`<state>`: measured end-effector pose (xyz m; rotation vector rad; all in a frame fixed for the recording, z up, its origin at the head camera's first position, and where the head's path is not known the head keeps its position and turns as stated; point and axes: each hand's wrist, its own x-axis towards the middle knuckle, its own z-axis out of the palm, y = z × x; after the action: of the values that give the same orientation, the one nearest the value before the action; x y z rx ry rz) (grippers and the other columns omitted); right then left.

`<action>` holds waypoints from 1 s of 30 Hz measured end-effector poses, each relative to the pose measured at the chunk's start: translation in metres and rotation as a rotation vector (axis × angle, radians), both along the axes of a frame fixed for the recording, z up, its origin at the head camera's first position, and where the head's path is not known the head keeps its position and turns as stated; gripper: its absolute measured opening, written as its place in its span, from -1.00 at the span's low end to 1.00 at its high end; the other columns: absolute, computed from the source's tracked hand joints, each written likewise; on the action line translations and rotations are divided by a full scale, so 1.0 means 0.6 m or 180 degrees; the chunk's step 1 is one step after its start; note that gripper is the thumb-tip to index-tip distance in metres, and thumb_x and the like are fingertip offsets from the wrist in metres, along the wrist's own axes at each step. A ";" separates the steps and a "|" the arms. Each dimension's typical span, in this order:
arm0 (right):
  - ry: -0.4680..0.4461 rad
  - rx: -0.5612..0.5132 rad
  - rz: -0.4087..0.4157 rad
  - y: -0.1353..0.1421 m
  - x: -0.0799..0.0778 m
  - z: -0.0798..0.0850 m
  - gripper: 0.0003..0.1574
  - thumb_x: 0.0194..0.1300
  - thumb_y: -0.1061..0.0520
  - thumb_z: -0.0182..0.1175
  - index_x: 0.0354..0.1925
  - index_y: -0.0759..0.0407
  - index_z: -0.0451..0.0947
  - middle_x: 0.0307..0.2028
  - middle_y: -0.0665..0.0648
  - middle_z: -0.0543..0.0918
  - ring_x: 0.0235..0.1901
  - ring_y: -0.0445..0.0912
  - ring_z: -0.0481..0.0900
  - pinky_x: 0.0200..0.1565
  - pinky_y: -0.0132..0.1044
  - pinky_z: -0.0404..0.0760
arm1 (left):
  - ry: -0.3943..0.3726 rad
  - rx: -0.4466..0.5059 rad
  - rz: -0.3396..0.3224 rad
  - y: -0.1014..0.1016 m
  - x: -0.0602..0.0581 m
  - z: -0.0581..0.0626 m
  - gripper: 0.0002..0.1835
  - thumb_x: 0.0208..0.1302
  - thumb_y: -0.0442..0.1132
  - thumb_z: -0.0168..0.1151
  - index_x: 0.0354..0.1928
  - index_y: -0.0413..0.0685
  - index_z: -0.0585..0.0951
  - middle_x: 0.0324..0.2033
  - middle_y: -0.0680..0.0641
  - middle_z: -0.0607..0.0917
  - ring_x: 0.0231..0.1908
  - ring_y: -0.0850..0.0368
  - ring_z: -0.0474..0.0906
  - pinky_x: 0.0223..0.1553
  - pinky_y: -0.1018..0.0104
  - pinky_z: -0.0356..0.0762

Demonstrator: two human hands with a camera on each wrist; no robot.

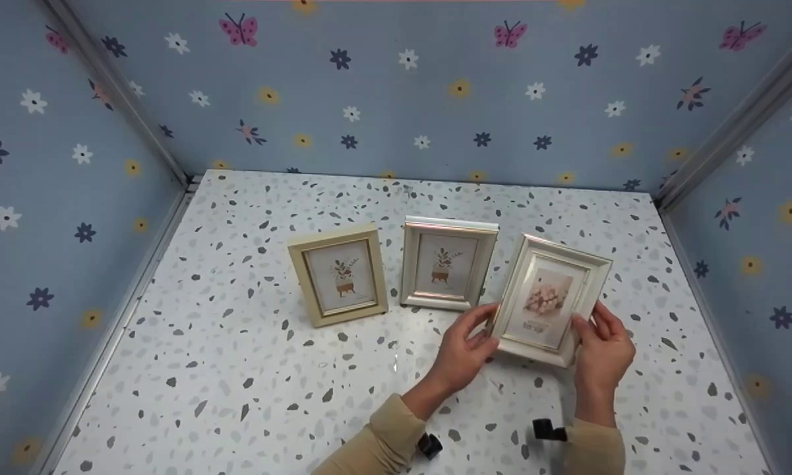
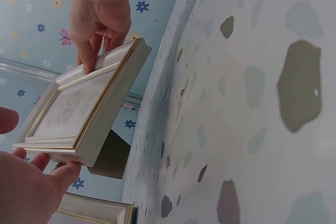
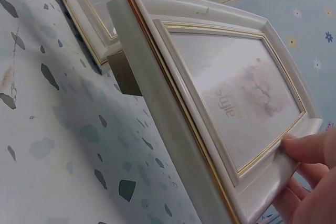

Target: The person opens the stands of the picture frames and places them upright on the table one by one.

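A cream picture frame [image 1: 511,310] with thin gold lines and a pink flower print is held between both hands at the right. My left hand [image 1: 461,349] holds its left edge with the fingers. At the opposite edge my right hand [image 1: 603,349] pinches the frame, thumb on the front border and fingers behind. The frame leans back, and its bottom edge appears raised off the table. In the left wrist view a dark stand piece [image 2: 113,156] juts out behind it. Left of it stands a silvery-white frame [image 1: 409,264] with a potted plant print.
A beige-gold frame [image 1: 306,290] with a similar plant print stands farther left, turned slightly. The speckled white tabletop [image 1: 270,396] is bounded by blue flowered panels [image 1: 396,86] at the back and both sides. Black straps [image 1: 547,430] hang by the wrists.
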<state>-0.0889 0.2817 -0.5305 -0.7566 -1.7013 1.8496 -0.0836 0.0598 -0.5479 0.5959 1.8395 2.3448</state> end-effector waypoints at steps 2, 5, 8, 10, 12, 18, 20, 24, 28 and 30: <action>0.0036 0.0018 -0.0051 0.000 0.000 -0.001 -0.43 0.14 0.45 0.39 0.15 0.32 0.60 0.13 0.35 0.60 -0.20 -0.22 0.70 -0.17 -0.46 0.64 | 0.0001 0.0024 -0.0043 -0.002 -0.002 0.002 -0.45 0.34 -0.52 0.13 0.37 -0.23 0.38 0.32 -0.16 0.40 0.39 -0.01 0.27 0.30 0.07 0.33; 0.0112 -0.0063 -0.0108 0.002 -0.001 -0.002 -0.43 0.12 0.45 0.40 0.14 0.32 0.61 0.11 0.33 0.61 -0.24 -0.21 0.72 -0.18 -0.46 0.64 | -0.0005 0.0032 -0.0086 -0.005 -0.004 0.003 -0.46 0.36 -0.50 0.13 0.38 -0.23 0.38 0.33 -0.18 0.41 0.38 -0.03 0.28 0.30 0.07 0.34; 0.0166 -0.0177 -0.0154 0.003 -0.001 -0.003 -0.42 0.11 0.46 0.41 0.14 0.32 0.61 0.10 0.30 0.62 -0.26 -0.21 0.72 -0.17 -0.45 0.64 | -0.0024 0.0054 -0.0129 -0.007 -0.005 0.005 -0.47 0.38 -0.49 0.13 0.38 -0.23 0.37 0.32 -0.19 0.43 0.38 -0.03 0.29 0.29 0.07 0.35; 0.0186 -0.0223 -0.0179 0.005 0.000 -0.004 -0.42 0.11 0.47 0.40 0.14 0.32 0.61 0.09 0.28 0.62 -0.26 -0.21 0.72 -0.17 -0.45 0.64 | -0.0035 0.0058 -0.0160 -0.008 -0.006 0.006 -0.47 0.38 -0.48 0.13 0.38 -0.22 0.37 0.32 -0.18 0.45 0.37 -0.03 0.30 0.29 0.08 0.36; 0.0205 -0.0277 -0.0201 0.006 0.000 -0.004 -0.41 0.11 0.48 0.40 0.14 0.32 0.61 0.09 0.27 0.62 -0.27 -0.21 0.72 -0.17 -0.45 0.64 | -0.0033 0.0076 -0.0193 -0.009 -0.006 0.007 -0.46 0.40 -0.47 0.12 0.39 -0.22 0.35 0.31 -0.19 0.45 0.37 -0.04 0.31 0.28 0.10 0.37; 0.0233 -0.0448 -0.0218 0.008 0.000 -0.006 -0.40 0.11 0.48 0.39 0.15 0.28 0.62 0.10 0.24 0.62 -0.28 -0.21 0.73 -0.20 -0.44 0.65 | -0.0011 0.0083 -0.0197 -0.015 -0.010 0.009 -0.46 0.42 -0.46 0.11 0.41 -0.28 0.32 0.30 -0.17 0.47 0.35 -0.03 0.33 0.27 0.09 0.39; 0.0216 -0.0500 -0.0205 0.010 0.001 -0.006 -0.39 0.11 0.47 0.40 0.16 0.26 0.61 0.11 0.23 0.61 -0.28 -0.21 0.73 -0.23 -0.45 0.66 | 0.0010 0.0048 -0.0146 -0.018 -0.012 0.008 -0.47 0.42 -0.45 0.11 0.40 -0.26 0.34 0.29 -0.15 0.48 0.33 -0.03 0.35 0.27 0.02 0.38; 0.0210 -0.0604 -0.0184 0.012 0.003 -0.003 -0.39 0.10 0.45 0.42 0.15 0.22 0.63 0.10 0.18 0.65 -0.27 -0.19 0.74 -0.28 -0.44 0.66 | 0.0060 -0.0083 -0.0007 -0.027 -0.018 0.005 -0.50 0.41 -0.40 0.15 0.37 -0.17 0.40 0.26 -0.11 0.51 0.29 -0.02 0.39 0.28 -0.08 0.35; 0.0204 -0.0713 -0.0145 0.014 0.006 0.001 -0.37 0.06 0.39 0.48 0.14 0.17 0.65 0.10 0.15 0.66 -0.22 -0.19 0.73 -0.32 -0.42 0.67 | 0.0044 -0.0198 0.0124 -0.035 -0.023 0.004 -0.52 0.40 -0.40 0.16 0.33 -0.15 0.43 0.23 -0.13 0.52 0.26 -0.06 0.41 0.25 -0.02 0.40; 0.0199 -0.0795 -0.0119 0.015 0.007 0.003 -0.35 0.05 0.37 0.49 0.16 0.17 0.64 0.13 0.17 0.63 -0.19 -0.20 0.73 -0.33 -0.40 0.67 | 0.0027 -0.0225 0.0177 -0.037 -0.025 0.004 -0.53 0.39 -0.42 0.17 0.32 -0.16 0.45 0.22 -0.14 0.53 0.24 -0.10 0.42 0.23 -0.01 0.42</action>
<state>-0.0846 0.2909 -0.5286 -0.8126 -1.4240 2.0614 -0.0984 0.0375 -0.5458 0.5543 1.9582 2.3033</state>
